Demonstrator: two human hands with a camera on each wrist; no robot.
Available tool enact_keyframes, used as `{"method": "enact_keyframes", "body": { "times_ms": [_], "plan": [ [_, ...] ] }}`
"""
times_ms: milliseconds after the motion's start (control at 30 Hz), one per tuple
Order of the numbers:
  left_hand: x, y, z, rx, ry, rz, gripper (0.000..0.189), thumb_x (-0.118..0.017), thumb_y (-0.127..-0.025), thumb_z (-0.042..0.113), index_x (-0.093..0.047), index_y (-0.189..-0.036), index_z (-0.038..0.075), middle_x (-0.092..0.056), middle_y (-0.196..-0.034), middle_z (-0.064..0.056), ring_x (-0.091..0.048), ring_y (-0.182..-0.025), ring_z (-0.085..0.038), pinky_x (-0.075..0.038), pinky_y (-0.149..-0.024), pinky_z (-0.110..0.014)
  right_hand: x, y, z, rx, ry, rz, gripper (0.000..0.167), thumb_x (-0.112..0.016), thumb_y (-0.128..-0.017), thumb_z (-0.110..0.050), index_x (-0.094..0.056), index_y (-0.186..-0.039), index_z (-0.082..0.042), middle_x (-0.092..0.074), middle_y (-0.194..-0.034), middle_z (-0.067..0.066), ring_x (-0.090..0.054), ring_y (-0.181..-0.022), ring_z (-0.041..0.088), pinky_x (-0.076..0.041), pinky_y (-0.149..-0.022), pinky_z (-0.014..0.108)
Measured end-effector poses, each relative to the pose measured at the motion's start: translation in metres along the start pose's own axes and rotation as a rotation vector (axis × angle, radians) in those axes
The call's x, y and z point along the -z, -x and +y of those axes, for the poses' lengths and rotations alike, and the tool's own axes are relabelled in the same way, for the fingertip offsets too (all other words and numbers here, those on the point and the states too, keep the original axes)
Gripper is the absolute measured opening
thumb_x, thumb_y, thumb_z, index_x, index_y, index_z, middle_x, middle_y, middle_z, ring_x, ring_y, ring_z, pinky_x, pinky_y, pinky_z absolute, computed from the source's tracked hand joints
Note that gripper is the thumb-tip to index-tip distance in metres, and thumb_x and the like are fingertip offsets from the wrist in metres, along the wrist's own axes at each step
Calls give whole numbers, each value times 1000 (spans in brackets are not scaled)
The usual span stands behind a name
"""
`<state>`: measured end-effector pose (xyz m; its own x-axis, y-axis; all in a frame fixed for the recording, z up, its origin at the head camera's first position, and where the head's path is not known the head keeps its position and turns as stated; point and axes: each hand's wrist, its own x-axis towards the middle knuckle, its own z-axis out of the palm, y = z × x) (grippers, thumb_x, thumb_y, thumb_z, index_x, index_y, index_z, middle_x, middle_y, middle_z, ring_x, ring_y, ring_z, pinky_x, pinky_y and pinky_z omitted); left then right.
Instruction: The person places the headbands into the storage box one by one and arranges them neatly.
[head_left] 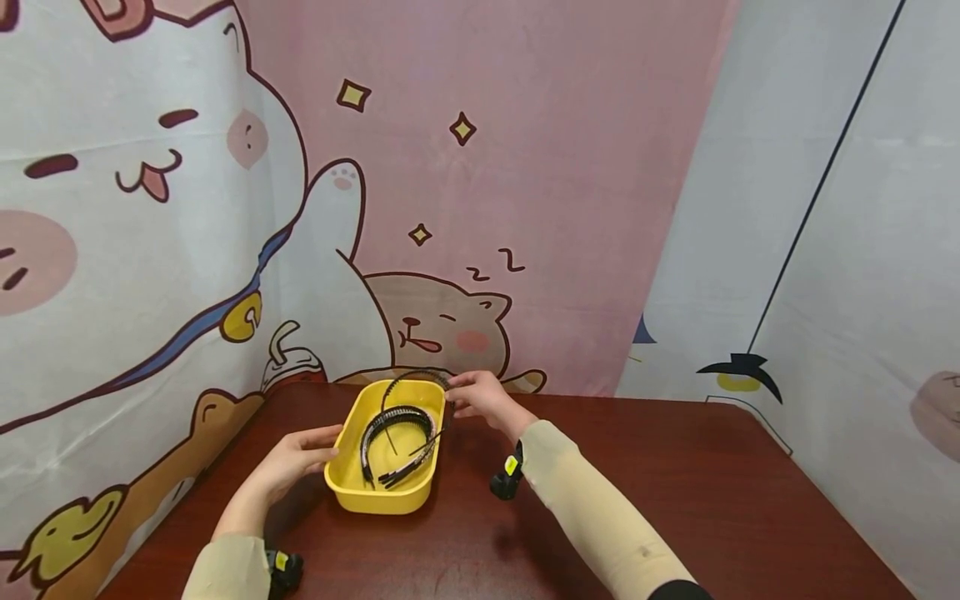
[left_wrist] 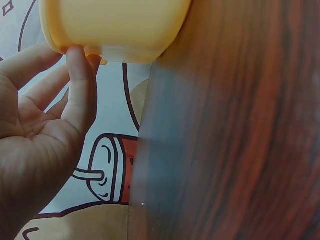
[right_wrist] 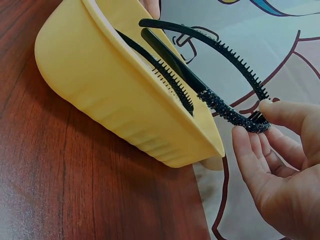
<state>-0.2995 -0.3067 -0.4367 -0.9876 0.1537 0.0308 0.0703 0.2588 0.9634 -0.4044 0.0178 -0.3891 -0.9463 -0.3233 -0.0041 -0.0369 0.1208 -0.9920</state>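
Note:
A yellow plastic tub [head_left: 382,502] stands on the table, with several black toothed headbands [head_left: 365,450] lying inside. At its left side, my left hand [head_left: 288,458] grips the rim; the left wrist view shows the thumb and fingers of that hand [left_wrist: 45,125] at the tub's edge [left_wrist: 117,30]. Over the far right corner, my right hand [head_left: 487,404] pinches a black headband. In the right wrist view this headband [right_wrist: 225,107] has a glittery, beaded outer face and inner teeth, and its ends point back over the tub. Another toothed headband [right_wrist: 170,75] shows below it inside the tub.
The dark reddish-brown wooden table [head_left: 645,483] extends to the right and front of the tub. Behind it hangs a cartoon-printed cloth [head_left: 570,208], close to the table's far edge. Each wrist bears a small black device [head_left: 507,475].

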Motion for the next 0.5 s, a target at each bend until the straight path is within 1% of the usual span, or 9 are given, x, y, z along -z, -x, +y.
{"method": "enact_keyframes", "body": {
  "times_ms": [200, 400, 500],
  "plan": [
    [0, 0, -1, -3, 3, 1, 55, -62, -94, 9, -42, -141, -9, -49, -137, -29, -59, -113, -33, -53, -87, -38, -5, 2, -2, -4, -17, -2, 32, -69, -86, -2, -61, -116, 9, -61, -92, 12, -57, -68, 18, -57, -74, 43],
    [0, 0, 2, -1, 6, 1, 54, -61, -94, 8, -42, -141, -9, -49, -137, -29, -58, -114, -35, -53, -88, -37, -7, 2, -3, -20, -17, 18, 31, -69, -87, -3, -62, -115, 7, -61, -92, 13, -58, -69, 19, -55, -80, 48],
    [0, 0, 1, -7, 12, -2, 54, -60, -94, 6, -41, -141, -10, -48, -136, -31, -59, -113, -34, -53, -86, -35, -8, 2, -4, -28, -22, 23, 30, -69, -87, -3, -62, -115, 7, -61, -93, 13, -59, -70, 19, -56, -78, 46]
  ]
}}
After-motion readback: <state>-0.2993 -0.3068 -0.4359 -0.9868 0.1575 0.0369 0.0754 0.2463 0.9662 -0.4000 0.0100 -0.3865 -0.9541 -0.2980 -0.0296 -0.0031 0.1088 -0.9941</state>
